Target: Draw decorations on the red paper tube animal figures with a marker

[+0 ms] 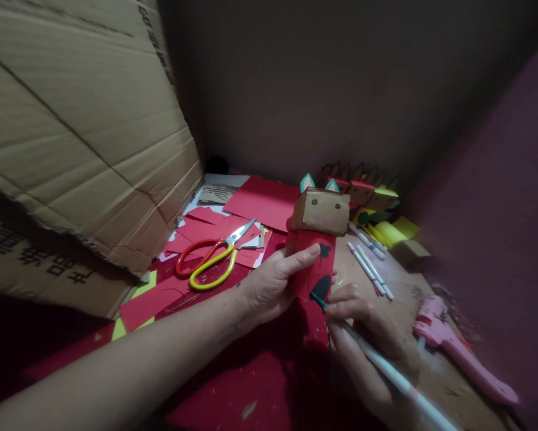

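Note:
My left hand (275, 281) grips a cardboard figure (326, 212) by its red paper body, thumb across the front. The figure has a box-shaped head with drawn eyes and two pointed, teal-edged ears. Dark shapes are drawn on the red body, one like a clover and a larger rounded one lower down. Between the fingers of my right hand (363, 326) is a marker pen (397, 378) with a white barrel and a green tip end, which meets the lower edge of the rounded dark shape.
Scissors (215, 257) with red and yellow handles lie among red paper pieces (264, 200) on the left. Several markers (371, 269) rest right of the figure, near a pink glue gun (460, 347). More cardboard figures (363, 190) stand behind. A large cardboard sheet (80, 120) rises at left.

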`<state>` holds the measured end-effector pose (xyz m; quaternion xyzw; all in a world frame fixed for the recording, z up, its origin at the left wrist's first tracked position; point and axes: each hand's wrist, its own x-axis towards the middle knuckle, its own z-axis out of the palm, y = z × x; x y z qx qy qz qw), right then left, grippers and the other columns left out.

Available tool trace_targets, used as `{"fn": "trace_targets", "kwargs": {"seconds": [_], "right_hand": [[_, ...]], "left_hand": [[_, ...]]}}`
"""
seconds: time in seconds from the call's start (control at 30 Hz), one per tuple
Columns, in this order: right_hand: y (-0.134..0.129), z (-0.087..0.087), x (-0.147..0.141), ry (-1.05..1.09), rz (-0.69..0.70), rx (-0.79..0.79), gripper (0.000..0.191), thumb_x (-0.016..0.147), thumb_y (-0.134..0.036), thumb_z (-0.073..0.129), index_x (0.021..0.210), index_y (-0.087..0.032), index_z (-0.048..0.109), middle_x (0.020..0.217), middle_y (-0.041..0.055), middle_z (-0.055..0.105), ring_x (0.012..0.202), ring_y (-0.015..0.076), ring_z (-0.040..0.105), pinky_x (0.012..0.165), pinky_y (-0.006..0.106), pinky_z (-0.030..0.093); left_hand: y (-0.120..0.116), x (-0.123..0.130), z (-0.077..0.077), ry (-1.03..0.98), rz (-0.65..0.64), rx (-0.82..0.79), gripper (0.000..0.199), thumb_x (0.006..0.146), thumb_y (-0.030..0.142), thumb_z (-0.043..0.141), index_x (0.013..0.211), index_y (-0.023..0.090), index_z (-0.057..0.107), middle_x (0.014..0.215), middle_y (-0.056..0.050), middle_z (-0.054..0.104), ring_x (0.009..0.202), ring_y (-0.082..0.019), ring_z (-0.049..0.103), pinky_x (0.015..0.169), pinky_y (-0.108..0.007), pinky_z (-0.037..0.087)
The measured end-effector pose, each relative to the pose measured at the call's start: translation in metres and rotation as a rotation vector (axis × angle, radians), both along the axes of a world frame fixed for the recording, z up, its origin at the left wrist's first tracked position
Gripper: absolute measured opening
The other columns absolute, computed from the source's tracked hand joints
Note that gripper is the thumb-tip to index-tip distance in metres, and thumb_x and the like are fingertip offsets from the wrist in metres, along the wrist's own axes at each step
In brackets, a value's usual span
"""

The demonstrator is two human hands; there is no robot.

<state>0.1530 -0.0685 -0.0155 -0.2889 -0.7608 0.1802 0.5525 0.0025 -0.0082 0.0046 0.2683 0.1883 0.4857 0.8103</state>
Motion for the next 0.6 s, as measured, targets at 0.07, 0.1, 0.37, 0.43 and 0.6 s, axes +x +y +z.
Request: {"fn": "trace_targets", "kwargs": {"seconds": [0.07,0.1,0.37,0.43,0.6], "right_hand": [[-0.001,-0.003,0.002,0.036,0.000,-0.016,0.033,0.089,0.003,0.056,0.107,-0.023,0.065,0.097,0.0008,0.067,0.098,0.0128,0.066,0.088,0.023,0.052],[-0.001,-0.005,0.002,0.051,-0.004,-0.026,0.034,0.090,0.003,0.056,0.109,-0.023,0.064,0.100,0.0009,0.067,0.101,0.0123,0.065,0.089,0.022,0.051],[0.001,0.002,-0.002,-0.017,-0.023,0.039,0.030,0.087,0.003,0.056,0.101,-0.022,0.064,0.091,-0.0005,0.066,0.090,0.0127,0.067,0.085,0.024,0.052],[0.000,0.007,-0.002,-0.044,-0.044,0.056,0.028,0.087,0.002,0.056,0.098,-0.023,0.064,0.089,-0.0009,0.066,0.087,0.0125,0.067,0.084,0.024,0.052],[0.000,0.007,-0.002,-0.047,-0.058,0.046,0.025,0.088,0.000,0.055,0.094,-0.024,0.062,0.086,-0.0007,0.065,0.081,0.0135,0.066,0.077,0.026,0.054]], "left_hand": [[0.000,0.000,0.000,-0.002,0.004,-0.010,0.024,0.074,0.026,0.086,0.089,0.012,0.072,0.071,-0.006,0.075,0.064,-0.015,0.070,0.068,-0.026,0.059],[0.000,0.000,0.000,-0.001,0.002,-0.006,0.023,0.075,0.027,0.085,0.088,0.012,0.072,0.070,-0.006,0.074,0.063,-0.015,0.070,0.068,-0.026,0.059],[0.000,-0.001,-0.002,0.048,-0.001,0.018,0.019,0.080,0.027,0.080,0.085,0.012,0.071,0.072,-0.008,0.075,0.061,-0.013,0.067,0.068,-0.025,0.057],[0.000,-0.001,-0.002,0.047,-0.001,0.020,0.017,0.081,0.026,0.078,0.085,0.012,0.071,0.072,-0.008,0.075,0.061,-0.013,0.067,0.069,-0.025,0.057],[-0.001,-0.001,-0.001,0.049,0.001,0.018,0.016,0.083,0.026,0.077,0.087,0.012,0.072,0.071,-0.008,0.075,0.064,-0.015,0.069,0.069,-0.025,0.057]]}}
